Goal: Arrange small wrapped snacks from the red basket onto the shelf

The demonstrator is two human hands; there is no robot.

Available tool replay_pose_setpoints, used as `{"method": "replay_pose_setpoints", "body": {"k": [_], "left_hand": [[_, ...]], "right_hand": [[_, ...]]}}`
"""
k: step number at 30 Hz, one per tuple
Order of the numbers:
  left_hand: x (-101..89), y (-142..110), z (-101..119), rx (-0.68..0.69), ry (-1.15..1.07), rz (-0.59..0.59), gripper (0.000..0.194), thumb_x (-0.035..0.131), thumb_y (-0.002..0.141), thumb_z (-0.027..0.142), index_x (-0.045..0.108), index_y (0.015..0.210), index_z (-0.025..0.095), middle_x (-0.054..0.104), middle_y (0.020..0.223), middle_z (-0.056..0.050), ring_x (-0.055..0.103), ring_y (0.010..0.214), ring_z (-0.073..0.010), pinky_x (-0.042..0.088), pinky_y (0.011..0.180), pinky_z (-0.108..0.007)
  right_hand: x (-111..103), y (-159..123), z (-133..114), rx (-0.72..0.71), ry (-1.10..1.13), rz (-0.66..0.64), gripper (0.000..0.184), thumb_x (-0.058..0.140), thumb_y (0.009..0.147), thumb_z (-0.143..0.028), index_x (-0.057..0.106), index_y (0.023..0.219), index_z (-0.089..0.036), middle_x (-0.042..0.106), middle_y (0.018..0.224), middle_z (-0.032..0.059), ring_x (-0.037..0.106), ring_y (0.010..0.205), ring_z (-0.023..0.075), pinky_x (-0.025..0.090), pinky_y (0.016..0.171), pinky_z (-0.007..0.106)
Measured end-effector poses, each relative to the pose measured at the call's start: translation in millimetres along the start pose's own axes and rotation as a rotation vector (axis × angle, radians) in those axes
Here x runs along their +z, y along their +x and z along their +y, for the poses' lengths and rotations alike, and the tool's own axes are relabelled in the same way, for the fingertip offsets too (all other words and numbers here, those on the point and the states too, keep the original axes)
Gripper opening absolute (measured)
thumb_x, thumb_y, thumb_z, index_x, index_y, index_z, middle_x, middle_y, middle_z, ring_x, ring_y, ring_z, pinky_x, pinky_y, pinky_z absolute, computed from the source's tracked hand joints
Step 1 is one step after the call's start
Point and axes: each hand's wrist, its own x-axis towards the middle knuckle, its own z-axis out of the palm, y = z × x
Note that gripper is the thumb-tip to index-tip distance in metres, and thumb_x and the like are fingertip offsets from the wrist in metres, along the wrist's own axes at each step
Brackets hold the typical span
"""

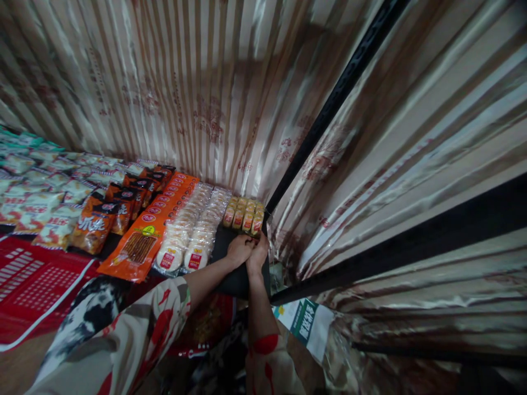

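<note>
Both my hands reach forward to the right end of a dark shelf [230, 285]. My left hand [239, 249] and my right hand [258, 253] rest side by side, knuckles up and fingers curled down, right in front of a small batch of yellow round snack packs [244, 214]. What the fingers hold, if anything, is hidden. To the left of the hands lie two rows of white round cakes in clear wrap [187, 233]. Patterned sleeves cover both forearms.
Orange packs of brown sticks [142, 241], dark orange bags [99, 219] and white and green bags [37, 186] fill the shelf leftward. Striped curtain [206, 82] hangs behind and to the right. Black frame bars [329, 109] cross at right. A red printed sheet [37, 285] lies at lower left.
</note>
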Motion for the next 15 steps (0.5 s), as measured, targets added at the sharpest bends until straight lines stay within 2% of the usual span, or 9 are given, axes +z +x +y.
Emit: {"method": "replay_pose_setpoints", "body": {"k": [3, 7, 15], "left_hand": [[-3.3, -12.4, -1.2, -0.006, 0.037, -0.021, 0.021, 0.051, 0.082, 0.025, 0.068, 0.093, 0.021, 0.068, 0.1, -0.005, 0.059, 0.098, -0.0187, 0.042, 0.088, -0.026], [-9.1, -28.8, -2.9, 0.005, 0.093, -0.02, 0.026, 0.046, 0.084, 0.024, 0.067, 0.097, 0.018, 0.067, 0.103, -0.007, 0.059, 0.097, -0.0183, 0.042, 0.088, -0.027], [-20.8, -62.3, -12.5, -0.048, 0.179, -0.055, 0.028, 0.041, 0.086, 0.024, 0.064, 0.102, 0.022, 0.067, 0.106, -0.003, 0.06, 0.098, -0.0155, 0.043, 0.084, -0.024]], "right_hand": [[-5.7, -10.9, -7.7, 0.032, -0.003, -0.026, 0.045, 0.038, 0.074, -0.015, 0.054, 0.116, -0.008, 0.054, 0.11, 0.0158, 0.053, 0.092, 0.019, 0.042, 0.086, 0.033], [-12.5, -27.0, -17.0, 0.036, -0.034, -0.08, 0.045, 0.036, 0.075, -0.015, 0.056, 0.115, -0.007, 0.054, 0.11, 0.0166, 0.051, 0.097, 0.02, 0.042, 0.086, 0.032], [-19.2, -59.6, -27.0, 0.058, -0.078, -0.167, 0.043, 0.04, 0.075, -0.016, 0.058, 0.114, -0.011, 0.056, 0.105, 0.0133, 0.054, 0.091, 0.0179, 0.043, 0.083, 0.029]]}}
